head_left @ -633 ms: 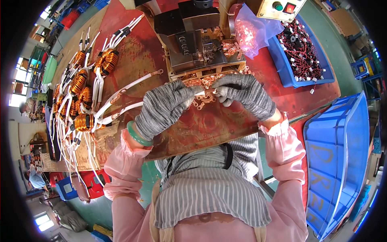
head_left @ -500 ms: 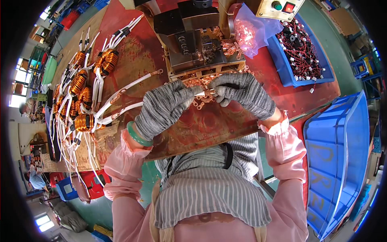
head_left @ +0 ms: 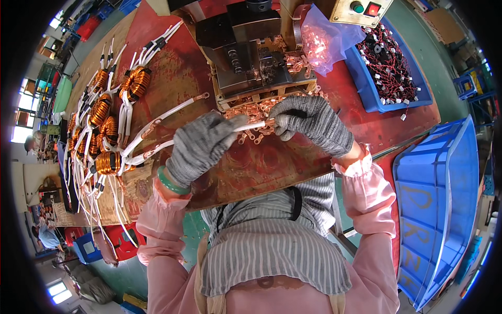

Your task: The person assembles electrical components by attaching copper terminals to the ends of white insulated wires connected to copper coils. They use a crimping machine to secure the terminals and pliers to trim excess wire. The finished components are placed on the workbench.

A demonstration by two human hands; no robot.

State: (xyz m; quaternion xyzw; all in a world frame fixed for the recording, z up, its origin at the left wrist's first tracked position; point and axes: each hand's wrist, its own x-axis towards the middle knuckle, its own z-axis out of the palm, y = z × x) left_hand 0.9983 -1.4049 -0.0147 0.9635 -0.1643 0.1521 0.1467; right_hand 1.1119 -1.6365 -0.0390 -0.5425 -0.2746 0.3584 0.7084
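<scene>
My left hand point(head_left: 203, 146), in a grey knit glove, is closed round a white-sleeved wire point(head_left: 255, 125) that leads back to the coils on the left. The wire's end points right and meets my gloved right hand point(head_left: 314, 124), whose thumb and fingers pinch its copper-coloured tip. Whether a lug sits on that tip is hidden by the fingers. Just beyond and below the wire lies a heap of copper lugs point(head_left: 251, 137). Behind the heap stands a dark metal press point(head_left: 238, 57). Another white lead point(head_left: 180, 107) with a copper lug on its end lies beyond my left hand.
Several copper-wound ring coils point(head_left: 137, 81) with white leads lie on the left of the red table point(head_left: 240, 180). A clear bag of lugs point(head_left: 316, 44), a control box point(head_left: 361, 11) and a blue bin of small wired parts point(head_left: 389, 68) are at back right. A large blue crate point(head_left: 434, 209) stands at right.
My left hand has moved left and slightly down, away from my right hand, uncovering more of the white wire. The right hand keeps its pinch and has shifted slightly left.
</scene>
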